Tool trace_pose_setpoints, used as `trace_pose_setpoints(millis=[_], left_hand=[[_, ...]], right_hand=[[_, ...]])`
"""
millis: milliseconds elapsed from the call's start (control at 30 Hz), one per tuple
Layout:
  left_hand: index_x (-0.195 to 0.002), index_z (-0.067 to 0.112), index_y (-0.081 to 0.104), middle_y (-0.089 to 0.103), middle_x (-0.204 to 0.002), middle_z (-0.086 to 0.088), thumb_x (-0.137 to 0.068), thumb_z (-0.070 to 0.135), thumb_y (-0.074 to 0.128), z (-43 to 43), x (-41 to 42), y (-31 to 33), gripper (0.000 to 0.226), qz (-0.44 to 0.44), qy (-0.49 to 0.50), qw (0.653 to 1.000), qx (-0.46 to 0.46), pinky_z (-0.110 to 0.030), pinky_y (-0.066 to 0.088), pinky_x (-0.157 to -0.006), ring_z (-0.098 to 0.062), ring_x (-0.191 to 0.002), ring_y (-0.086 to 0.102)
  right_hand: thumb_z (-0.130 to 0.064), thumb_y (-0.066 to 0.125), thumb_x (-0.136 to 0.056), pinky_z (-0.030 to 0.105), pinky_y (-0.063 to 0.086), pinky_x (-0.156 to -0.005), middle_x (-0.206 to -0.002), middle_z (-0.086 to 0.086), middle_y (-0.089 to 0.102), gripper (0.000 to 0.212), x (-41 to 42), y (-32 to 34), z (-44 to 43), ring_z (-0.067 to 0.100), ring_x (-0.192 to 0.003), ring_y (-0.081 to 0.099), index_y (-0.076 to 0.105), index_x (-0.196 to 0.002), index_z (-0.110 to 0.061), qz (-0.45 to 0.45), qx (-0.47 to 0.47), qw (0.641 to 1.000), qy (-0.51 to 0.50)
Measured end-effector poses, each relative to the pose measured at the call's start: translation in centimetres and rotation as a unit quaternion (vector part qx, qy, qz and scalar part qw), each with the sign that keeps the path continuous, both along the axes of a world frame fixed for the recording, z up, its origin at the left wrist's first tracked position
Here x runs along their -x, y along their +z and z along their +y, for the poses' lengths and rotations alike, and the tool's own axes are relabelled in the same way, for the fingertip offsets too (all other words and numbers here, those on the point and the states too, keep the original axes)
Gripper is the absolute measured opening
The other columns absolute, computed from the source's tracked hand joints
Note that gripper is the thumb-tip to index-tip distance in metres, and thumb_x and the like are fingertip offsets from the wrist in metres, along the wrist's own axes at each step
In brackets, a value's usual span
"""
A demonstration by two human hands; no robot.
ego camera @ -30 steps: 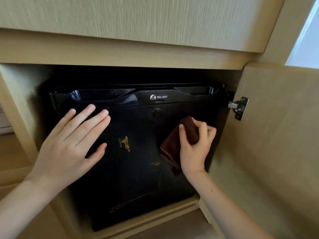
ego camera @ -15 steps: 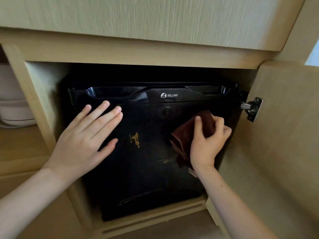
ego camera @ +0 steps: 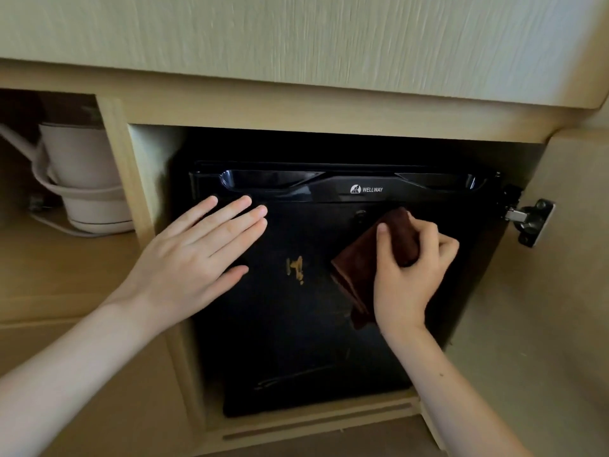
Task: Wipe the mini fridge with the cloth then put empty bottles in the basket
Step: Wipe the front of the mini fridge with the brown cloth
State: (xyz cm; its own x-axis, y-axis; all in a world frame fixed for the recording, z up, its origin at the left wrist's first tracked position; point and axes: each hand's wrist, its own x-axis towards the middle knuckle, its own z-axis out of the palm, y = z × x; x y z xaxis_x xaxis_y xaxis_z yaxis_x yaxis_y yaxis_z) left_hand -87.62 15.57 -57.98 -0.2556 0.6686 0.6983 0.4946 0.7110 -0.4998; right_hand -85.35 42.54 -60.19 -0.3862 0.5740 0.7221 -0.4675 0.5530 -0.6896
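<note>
A black mini fridge (ego camera: 296,324) with a WELLWAY logo sits inside a light wooden cabinet, its door closed. My left hand (ego camera: 194,262) lies flat on the upper left of the fridge door, fingers straight. My right hand (ego camera: 408,275) grips a folded dark brown cloth (ego camera: 365,258) and holds it against the upper right of the door. A small scuffed yellowish mark shows on the door between my hands. No bottles or basket are in view.
The cabinet door (ego camera: 543,308) stands open on the right, with a metal hinge (ego camera: 530,222) at its top. A white kettle (ego camera: 85,179) with its cord sits on a shelf in the left compartment. A wooden panel (ego camera: 296,37) runs overhead.
The view has shifted so the fridge sits further right and the kettle compartment on the left has come into sight. Both hands keep nearly the same places on the door.
</note>
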Motion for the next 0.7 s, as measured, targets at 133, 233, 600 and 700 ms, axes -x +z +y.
trace_pose_setpoints(millis=[133,233,600,700], left_hand=[[-0.142,0.005,0.052,0.048,-0.150,-0.007,-0.094,0.032,0.064,-0.5,0.0,0.4,0.056,0.041,0.017,0.999,0.003,-0.052,0.027,-0.119,-0.026,-0.141,0.042],[-0.143,0.005,0.050,0.046,-0.151,-0.007,-0.094,0.033,0.064,-0.7,0.0,0.5,0.058,0.051,0.020,0.998,-0.002,-0.052,0.027,-0.119,-0.026,-0.141,0.042],[-0.146,0.005,0.046,0.039,-0.156,-0.006,-0.093,0.028,0.065,-1.5,0.0,-0.1,0.060,0.028,0.015,0.999,-0.024,-0.054,0.025,-0.120,-0.025,-0.146,0.033],[-0.146,0.005,0.046,0.039,-0.156,-0.006,-0.094,0.028,0.064,-1.5,0.2,-0.2,0.060,0.026,0.010,0.999,-0.028,-0.053,0.025,-0.120,-0.025,-0.146,0.033]], right_hand=[[-0.014,0.077,-0.083,0.011,0.044,-0.088,-0.111,0.004,0.041,0.028,0.0,-0.6,-4.2,0.003,-0.098,0.048,0.065,-0.108,-0.006,0.003,-0.135,0.991,0.018],[-0.012,0.079,-0.082,0.030,0.052,-0.082,-0.115,0.005,0.043,0.040,0.3,-1.3,-6.4,0.022,-0.100,0.052,0.063,-0.118,-0.012,-0.014,-0.248,0.967,0.049],[-0.015,0.078,-0.082,0.036,0.055,-0.084,-0.117,0.004,0.041,0.040,-0.4,-5.5,-3.9,0.022,-0.105,0.052,0.062,-0.118,-0.014,-0.055,-0.266,0.961,0.055],[-0.014,0.077,-0.083,0.018,0.046,-0.091,-0.110,-0.001,0.039,0.031,0.0,-1.7,-4.8,0.017,-0.099,0.050,0.067,-0.111,-0.006,-0.004,-0.213,0.977,0.023]])
